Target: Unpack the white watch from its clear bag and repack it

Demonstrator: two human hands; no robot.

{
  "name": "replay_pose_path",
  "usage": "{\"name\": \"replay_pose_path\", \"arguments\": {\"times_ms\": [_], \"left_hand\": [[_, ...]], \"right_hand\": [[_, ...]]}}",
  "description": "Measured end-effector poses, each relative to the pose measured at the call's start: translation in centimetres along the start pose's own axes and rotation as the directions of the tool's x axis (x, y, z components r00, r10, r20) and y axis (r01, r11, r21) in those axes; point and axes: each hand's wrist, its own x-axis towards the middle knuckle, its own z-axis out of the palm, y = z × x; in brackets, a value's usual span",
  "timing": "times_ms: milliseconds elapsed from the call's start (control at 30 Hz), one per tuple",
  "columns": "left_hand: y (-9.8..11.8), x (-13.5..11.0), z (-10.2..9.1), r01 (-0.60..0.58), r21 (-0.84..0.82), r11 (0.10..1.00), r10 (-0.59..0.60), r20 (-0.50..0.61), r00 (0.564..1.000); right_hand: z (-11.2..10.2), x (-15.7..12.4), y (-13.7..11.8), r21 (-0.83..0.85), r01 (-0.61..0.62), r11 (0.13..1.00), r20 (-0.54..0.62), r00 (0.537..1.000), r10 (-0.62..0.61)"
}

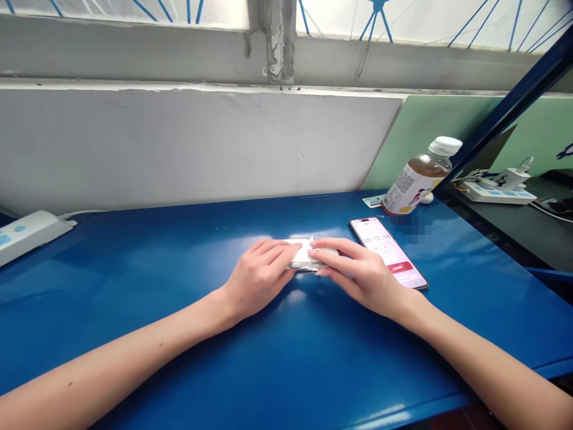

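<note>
A small flat white packet (pixel 305 257) with a shiny, crinkled edge lies at the middle of the blue tabletop (pixel 250 382). My left hand (pixel 259 278) grips its left end, thumb on top and fingers along the far side. From the right, my right hand (pixel 358 269) closes on the other end with bent fingers, the fingertips on the packet's top and near edge. Both hands cover much of the packet, so its kind cannot be made out. Just beyond my right hand is a phone (pixel 380 245) lying face up with a timer on its lit screen.
A bottle (pixel 418 176) with a white cap stands behind the phone, beside a small card (pixel 373 201). At the left edge sits a white power strip (pixel 31 236). Another power strip (pixel 499 192) is on the dark surface past the blue post (pixel 505 113). A wall (pixel 188 143) bounds the back.
</note>
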Motion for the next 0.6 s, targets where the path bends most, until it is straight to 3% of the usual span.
{"name": "replay_pose_path", "arguments": {"times_ms": [133,333,600], "left_hand": [[-0.3,0.2,0.3,0.008,-0.039,0.999,-0.004,0.098,0.995],[-0.7,0.2,0.2,0.072,0.086,0.994,-0.089,0.215,0.973],[-0.8,0.1,0.0,0.048,0.162,0.986,-0.075,0.168,0.983]], "right_hand": [[-1.1,-0.3,0.9,-0.131,0.028,0.991,0.010,1.000,-0.027],[-2.3,-0.2,2.4,-0.255,0.048,0.966,0.031,0.999,-0.041],[-2.7,-0.2,3.3,-0.261,0.060,0.964,0.145,0.989,-0.023]]}}
